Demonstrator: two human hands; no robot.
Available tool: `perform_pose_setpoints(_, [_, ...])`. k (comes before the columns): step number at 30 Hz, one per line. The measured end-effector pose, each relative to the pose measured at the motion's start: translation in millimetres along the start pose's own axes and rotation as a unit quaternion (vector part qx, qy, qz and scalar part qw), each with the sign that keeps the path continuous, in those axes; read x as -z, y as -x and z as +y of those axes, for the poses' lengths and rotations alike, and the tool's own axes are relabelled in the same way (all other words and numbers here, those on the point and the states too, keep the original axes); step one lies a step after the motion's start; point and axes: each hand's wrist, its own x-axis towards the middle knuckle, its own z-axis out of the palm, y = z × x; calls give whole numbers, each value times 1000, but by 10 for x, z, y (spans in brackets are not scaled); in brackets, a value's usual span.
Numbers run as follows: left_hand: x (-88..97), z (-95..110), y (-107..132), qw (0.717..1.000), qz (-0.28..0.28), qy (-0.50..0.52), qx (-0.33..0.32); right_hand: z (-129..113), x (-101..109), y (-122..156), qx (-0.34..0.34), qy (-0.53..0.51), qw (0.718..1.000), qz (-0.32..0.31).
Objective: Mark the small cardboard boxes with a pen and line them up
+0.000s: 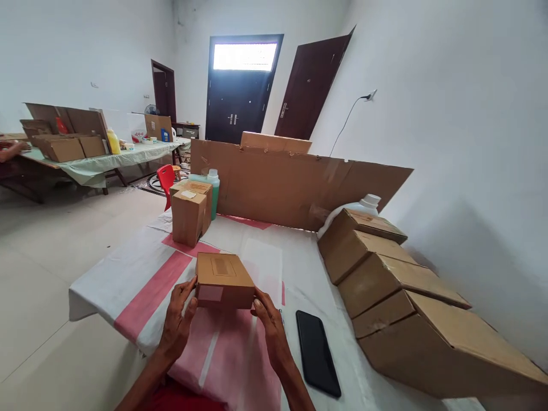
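Observation:
A small brown cardboard box (224,274) is held between my two hands over the near part of the covered table. A rectangle is marked on its top, and a pale patch shows on its front face. The fingers of my left hand (178,319) press against the box's left side, the thumb near its front corner. On the right side, my right hand (270,322) has its fingertips at the edge, thumb toward the front. The undersides of the fingers are partly hidden. A black phone (317,353) lies to the right of my right hand.
Cardboard boxes (411,279) form a row along the right, beside a white jug (370,202). Upright boxes (187,217) and a green bottle (214,194) stand at the left. A cardboard panel (282,185) borders the back. Another person's arm (12,150) shows at a far table.

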Motion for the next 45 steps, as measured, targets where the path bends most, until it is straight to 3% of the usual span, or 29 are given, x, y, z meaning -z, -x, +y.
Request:
perform_pose_setpoints(5, [32, 229, -74, 997, 13, -7, -73, -174, 93, -60, 42, -16, 999, -15])
perform_pose_setpoints(10, [-29, 407, -331, 993, -1, -31, -114, -234, 126, -274, 47, 39, 998, 9])
perform_pose_setpoints(14, [-132, 384, -598, 993, 12, -52, -106, -88, 70, -588, 53, 63, 996, 43])
perform_pose_setpoints(20, [-137, 213, -782, 994, 17, -66, -86, 38, -69, -817, 26, -86, 995, -37])
perform_pose_setpoints(23, [-105, 200, -734, 996, -12, -37, -77, 56, -48, -676, -4, -83, 996, -31])
perform_pose_setpoints(27, [-199, 263, -592, 995, -85, 55, 0, 106, 70, -335, -38, -68, 997, -8])
perform_pose_setpoints(30, [-352, 336, -466, 990, -83, 98, 65, 69, 131, -139, -70, -41, 997, 19])
perform_pose_setpoints(32, [-448, 397, -377, 990, -68, 98, 81, -13, 109, -88, -81, 12, 993, 81])
perform_pose_setpoints(34, [-515, 467, -292, 995, -46, 68, 61, -116, 26, -92, -61, 94, 979, 172])
perform_pose_setpoints(36, [-541, 536, -225, 999, -16, 24, 24, -205, -98, -117, -23, 161, 962, 220])
perform_pose_setpoints(40, [-490, 645, -135, 999, 14, -30, -20, -281, -326, -95, 0, 202, 953, 227])
perform_pose_setpoints(45, [-383, 712, -31, 997, 43, -49, -28, -275, -457, 80, 65, 179, 954, 231])
